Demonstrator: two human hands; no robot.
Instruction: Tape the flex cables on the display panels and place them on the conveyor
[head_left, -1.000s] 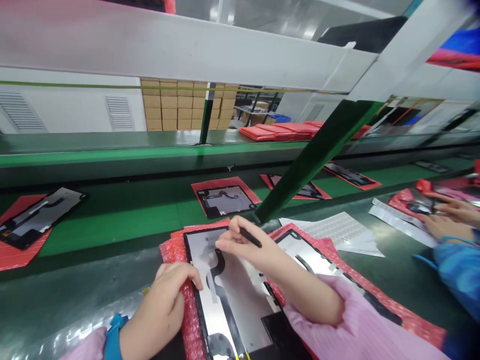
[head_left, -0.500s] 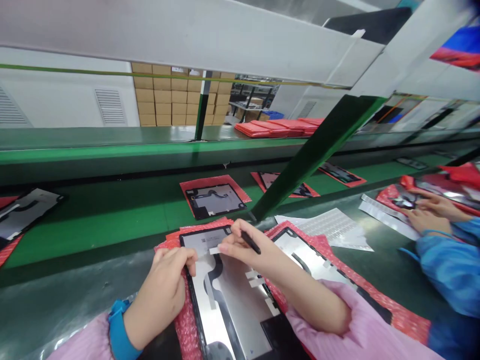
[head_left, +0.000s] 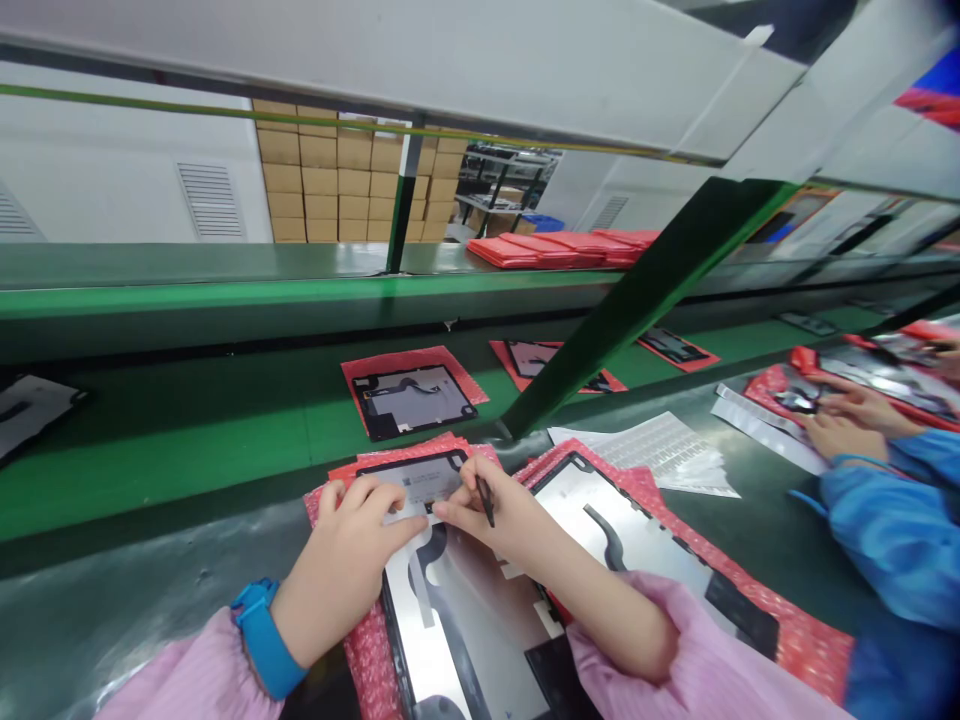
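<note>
On the worktop, the silver-backed panel lies over red wrap, nearest the person. The left hand arches palm down over its far left part, fingers bent and slightly apart, thumb reaching right; the right hand angles in from the right, thumb and forefinger closed together beside that thumb, curled fingers holding a black tool.

No readable text or labels
</note>
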